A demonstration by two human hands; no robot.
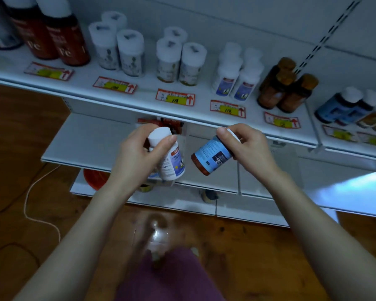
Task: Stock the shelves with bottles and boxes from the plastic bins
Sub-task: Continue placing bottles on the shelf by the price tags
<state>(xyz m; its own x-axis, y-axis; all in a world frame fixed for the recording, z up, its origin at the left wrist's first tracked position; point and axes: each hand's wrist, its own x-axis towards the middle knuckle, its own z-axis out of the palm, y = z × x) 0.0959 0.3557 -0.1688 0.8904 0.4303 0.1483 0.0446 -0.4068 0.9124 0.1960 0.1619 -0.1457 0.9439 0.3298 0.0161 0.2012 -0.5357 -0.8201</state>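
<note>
Bottles fill both hands of a person facing a white shelf (139,98) of supplements. The left hand (137,153) grips a white plastic bottle (170,161) around its neck, just under a smooth, round white cap. Its label is white and blue with a red patch, the print too small to read. The right hand (250,146) pinches a tilted bottle (211,155) by its white cap. This one is translucent and reddish-brown at the base, wrapped in a glossy blue label with a dark panel whose lettering cannot be made out. Both are held in the air, near each other but apart, in front of the shelf edge and above a lower shelf (89,140).

On the white shelf stand dark red bottles (63,38) marked "Fe", cylindrical white-lidded jars (119,48), blue-labelled white bottles (237,77) like the one in the left hand, and amber bottles (284,88) with brown caps. Red-bordered price tags (175,97) lie flat along its front, and two of their yellow patches read "118". Below lies a wooden floor (20,137) crossed by a white cord (30,192).
</note>
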